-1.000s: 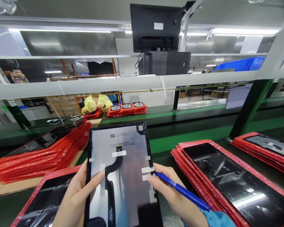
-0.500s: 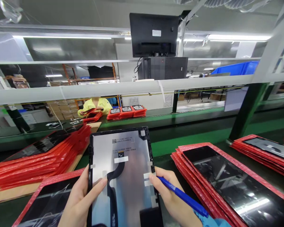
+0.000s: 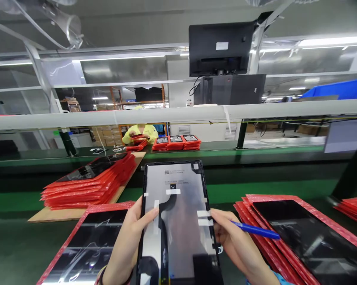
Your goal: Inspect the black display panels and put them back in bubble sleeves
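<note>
A tablet-sized display panel [image 3: 184, 225], its silver back with black flex cable and white tape strips facing me, is held tilted up in front of me. My left hand [image 3: 129, 233] grips its left edge, thumb lying on the back. At the right edge, beside two white tape strips, my right hand [image 3: 240, 241] pinches the frame with thumb and fingers. A blue pen [image 3: 257, 230] is also tucked in that hand, its body pointing out to the right. Below the left hand lies a black screen on a red bubble-wrap bag [image 3: 92, 237].
Stacked red bags with screens stand at left on cardboard [image 3: 59, 214] and at right [image 3: 303, 229]. Across the green bench [image 3: 223, 194], a person in yellow [image 3: 139, 132] handles red bags beside several red stacks [image 3: 175, 143]. A white rail [image 3: 166, 114] crosses ahead, below a monitor [image 3: 221, 47].
My view has swung left, so the surroundings sit further right in the picture. Both hands still hold the panel, and the pen stays in my right hand.
</note>
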Demonstrator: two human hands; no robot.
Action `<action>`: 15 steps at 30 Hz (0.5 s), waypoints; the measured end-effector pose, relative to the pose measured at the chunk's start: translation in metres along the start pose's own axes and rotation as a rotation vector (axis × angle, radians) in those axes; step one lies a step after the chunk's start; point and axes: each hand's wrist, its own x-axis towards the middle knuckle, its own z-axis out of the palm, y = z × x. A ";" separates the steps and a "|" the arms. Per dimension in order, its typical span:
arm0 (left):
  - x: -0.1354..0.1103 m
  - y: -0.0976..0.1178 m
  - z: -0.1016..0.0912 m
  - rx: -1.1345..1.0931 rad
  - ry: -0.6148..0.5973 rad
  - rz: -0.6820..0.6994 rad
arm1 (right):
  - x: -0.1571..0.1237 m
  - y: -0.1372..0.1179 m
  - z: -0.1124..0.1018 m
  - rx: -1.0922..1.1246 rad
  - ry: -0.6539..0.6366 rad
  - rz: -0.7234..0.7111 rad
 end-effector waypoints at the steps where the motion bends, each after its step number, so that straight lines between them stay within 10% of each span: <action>1: 0.003 -0.001 -0.001 0.017 -0.010 0.009 | 0.002 -0.002 0.001 -0.010 -0.027 0.007; 10: 0.005 -0.002 -0.012 0.243 0.073 0.250 | 0.016 -0.011 -0.009 -0.211 0.127 -0.209; 15: 0.001 -0.018 -0.010 0.576 -0.059 0.617 | 0.010 -0.007 -0.003 0.114 -0.271 -0.005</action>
